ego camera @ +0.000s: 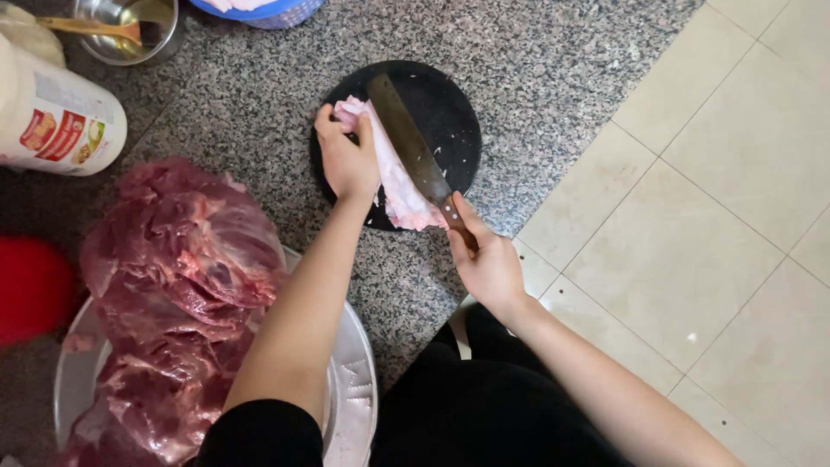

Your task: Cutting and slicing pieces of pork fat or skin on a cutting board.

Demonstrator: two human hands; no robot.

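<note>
Pale pink meat strip lay on the round black board, long axis parallel to the cleaver. Left hand pinned its far end, fingers curled; right hand gripped the wooden handle.

Raw red meat lay on metal tray; white bottle, steel bowl at granite slab's far-left corner.

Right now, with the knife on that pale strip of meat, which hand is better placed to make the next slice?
The right hand, probably: it grips the knife by its wooden handle, blade lying along the pale meat strip on the round black board. The left hand pins the strip's far end.
</note>
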